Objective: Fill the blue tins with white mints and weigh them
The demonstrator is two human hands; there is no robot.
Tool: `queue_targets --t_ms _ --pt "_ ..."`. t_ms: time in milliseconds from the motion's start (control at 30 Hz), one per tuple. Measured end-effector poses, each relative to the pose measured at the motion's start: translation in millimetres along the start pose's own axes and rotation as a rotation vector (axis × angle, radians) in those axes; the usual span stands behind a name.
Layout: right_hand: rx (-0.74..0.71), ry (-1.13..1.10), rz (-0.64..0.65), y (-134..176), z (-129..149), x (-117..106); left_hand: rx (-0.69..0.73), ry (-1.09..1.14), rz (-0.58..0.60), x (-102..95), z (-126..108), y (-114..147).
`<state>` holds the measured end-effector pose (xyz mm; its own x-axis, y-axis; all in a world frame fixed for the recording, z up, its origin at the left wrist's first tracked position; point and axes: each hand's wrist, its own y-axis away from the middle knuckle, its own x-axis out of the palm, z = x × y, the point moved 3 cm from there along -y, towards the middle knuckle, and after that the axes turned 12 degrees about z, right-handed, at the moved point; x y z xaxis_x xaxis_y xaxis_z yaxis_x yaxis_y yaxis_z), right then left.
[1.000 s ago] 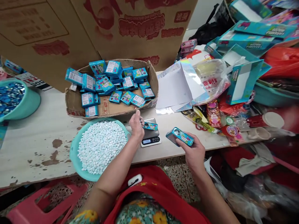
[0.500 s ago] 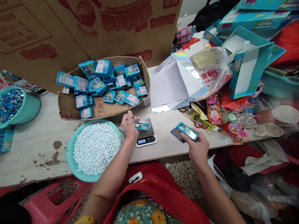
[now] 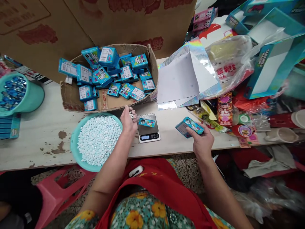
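My left hand (image 3: 129, 120) is cupped closed around a few small white candies (image 3: 131, 115), just left of a digital scale (image 3: 149, 137). On the scale's plate stands a blue candy box (image 3: 146, 122) with a round opening in its top. My right hand (image 3: 202, 138), to the right of the scale above the table edge, grips another blue candy box (image 3: 190, 127), its round-holed end facing up. A turquoise basin (image 3: 74, 149) full of pale candies (image 3: 98, 140) sits beneath my left wrist.
Behind the basin, a cut-down cardboard carton (image 3: 105, 103) holds several blue boxes. White paper sheets (image 3: 177, 79) lie right of it. A turquoise bucket (image 3: 30, 95) of shiny blue pieces stands far left. Wrappers, a mug (image 3: 282, 135) and display boxes (image 3: 269, 63) crowd the right side.
My left hand has drawn back left, off the box on the scale, with candies visible in its fingers. My right hand still holds its box. The view has shifted slightly.
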<state>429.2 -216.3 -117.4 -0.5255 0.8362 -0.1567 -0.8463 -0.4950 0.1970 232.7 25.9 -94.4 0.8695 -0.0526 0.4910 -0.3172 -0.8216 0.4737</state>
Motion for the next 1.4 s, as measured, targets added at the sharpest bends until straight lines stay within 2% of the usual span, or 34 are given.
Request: queue_targets --t_ms 100,300,400,600,733,867,933,1033,1100,1167,1267,1367,1400 --pt "-0.001 0.003 -0.008 2.3 1.4 5.4 -0.153 0.042 0.057 -20.3 -16.6 8.2" --pt "0.028 -0.010 -0.005 14.8 7.1 20.9 -0.522 -0.317 0.272 -59.5 -16.8 44.7" --pt "0.026 -0.017 -0.010 22.2 11.1 28.0 -0.558 -0.489 0.377 -65.4 -17.8 53.3" --pt "0.042 -0.059 -0.014 37.6 14.9 33.4 -0.400 -0.839 0.522 -53.6 -27.3 36.7" --pt "0.054 -0.085 -0.020 46.4 14.9 32.1 -0.232 -1.050 0.555 -42.4 -24.9 22.1" --pt "0.085 -0.103 0.020 52.4 13.1 33.3 0.076 -1.571 0.598 -29.6 -16.5 18.3" --pt "0.094 -0.098 0.057 54.3 12.1 36.4 0.171 -1.755 0.642 -24.6 -9.4 19.5" --pt "0.075 -0.072 0.125 54.8 11.7 47.3 0.189 -1.774 0.688 -22.0 -2.6 20.2" --pt "0.048 -0.046 0.180 52.9 11.7 61.2 0.205 -1.789 0.685 -23.4 -6.9 20.5" --pt "0.013 -0.020 0.252 49.4 10.5 81.6 0.239 -1.806 0.622 -29.5 -25.4 22.0" --pt "-0.067 0.021 0.383 43.0 5.0 120.4 0.323 -1.794 0.379 -54.3 -87.2 32.8" --pt "-0.132 0.076 0.464 38.7 -3.4 154.7 0.319 -1.684 0.103 -107.1 -174.2 57.9" --pt "-0.135 0.089 0.477 38.1 -5.8 162.2 0.304 -1.687 -0.052 -131.8 -203.9 68.1"
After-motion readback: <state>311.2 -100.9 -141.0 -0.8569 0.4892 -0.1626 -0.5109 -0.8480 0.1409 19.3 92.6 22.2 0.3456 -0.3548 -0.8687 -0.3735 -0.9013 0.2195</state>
